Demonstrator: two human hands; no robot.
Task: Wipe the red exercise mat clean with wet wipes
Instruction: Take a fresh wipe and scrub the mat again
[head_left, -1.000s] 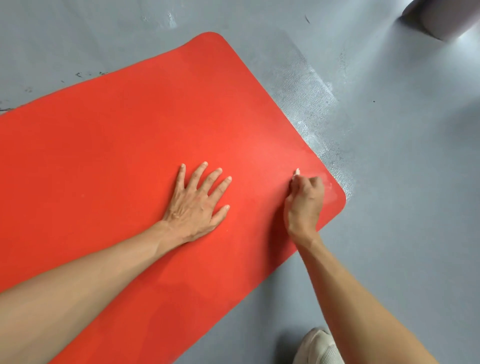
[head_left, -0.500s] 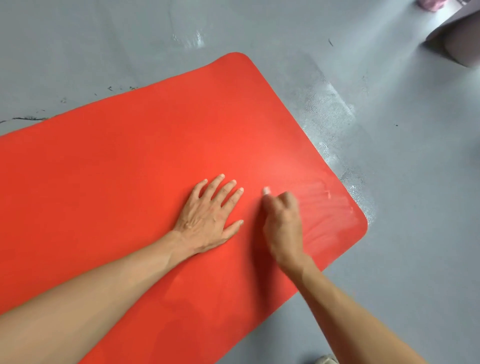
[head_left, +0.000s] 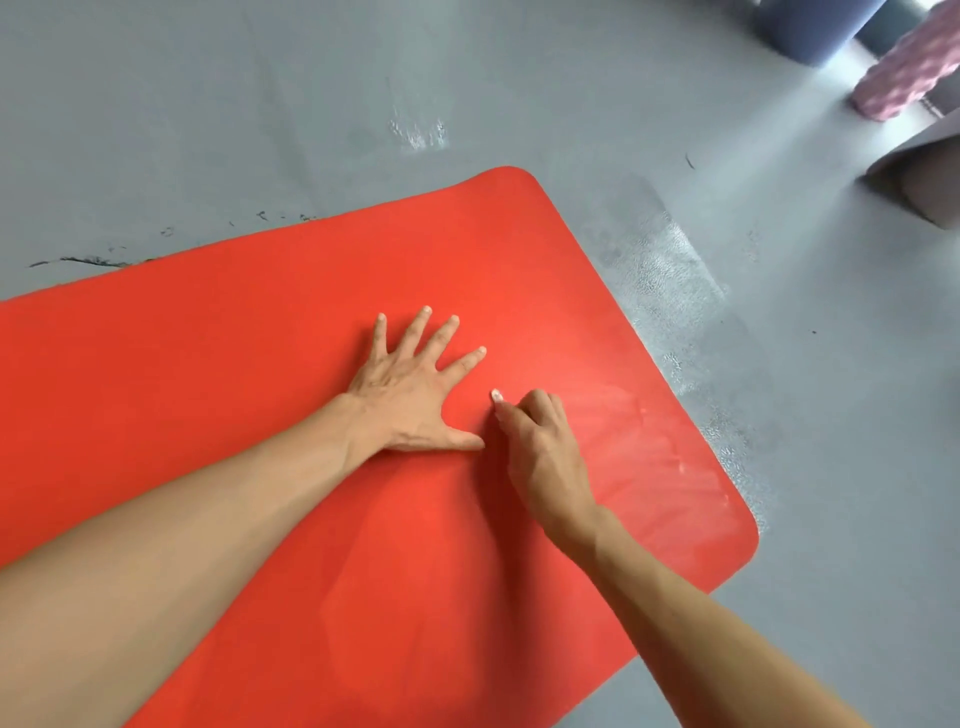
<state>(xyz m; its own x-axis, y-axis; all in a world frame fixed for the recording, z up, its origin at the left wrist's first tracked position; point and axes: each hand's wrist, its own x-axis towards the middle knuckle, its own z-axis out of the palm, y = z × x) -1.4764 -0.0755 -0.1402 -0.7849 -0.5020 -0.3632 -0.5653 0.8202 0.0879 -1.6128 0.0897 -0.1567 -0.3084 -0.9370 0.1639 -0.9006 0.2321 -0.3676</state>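
the red mat lies flat on the grey floor, its long axis running from the rounded end at the right, near the middle of the view, down and left out of the picture; the left end and the near left corner are cut off by the frame, and both forearms cover parts of it. the left hand lies palm down on the mat with fingers straight and spread, pressing flat and holding nothing. just right of its thumb, the right hand rests knuckles-up on the mat with its fingers curled under; only a small white scrap of the wipe pokes out at the fingertips, the rest being hidden in the fist, so how it is folded cannot be told. the fist is closed around that wipe. between the right hand and the mat's rounded near corner, faint pale streaks fan across the red surface. on the floor just beyond the mat's right edge is a shiny patch, a smaller one lies past the far corner, and dark scuffs mark the floor along the far edge. at the top right, partly cut off and blurred, stand a pink knobbly roller, a dark block and a greyish block.
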